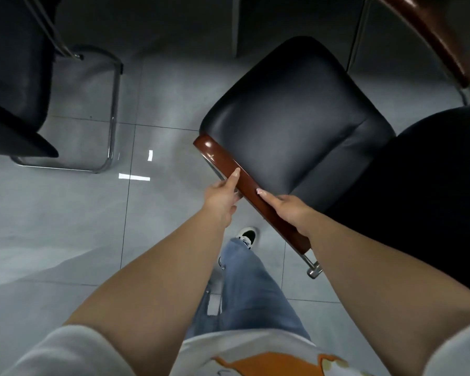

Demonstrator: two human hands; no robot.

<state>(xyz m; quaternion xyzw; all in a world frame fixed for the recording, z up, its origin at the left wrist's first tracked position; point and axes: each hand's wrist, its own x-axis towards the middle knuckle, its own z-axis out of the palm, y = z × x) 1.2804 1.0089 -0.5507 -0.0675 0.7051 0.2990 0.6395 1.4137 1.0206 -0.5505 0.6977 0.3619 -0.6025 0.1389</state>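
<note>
Gripping the wooden armrest (251, 192) of the black chair (291, 115), left hand (223, 194) and right hand (291, 210) curl fingers round it (chair standing on grey tiles, just ahead).

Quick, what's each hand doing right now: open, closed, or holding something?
Left hand: grips the brown wooden armrest of the black chair, thumb on top.
Right hand: grips the same armrest, nearer the person.
</note>
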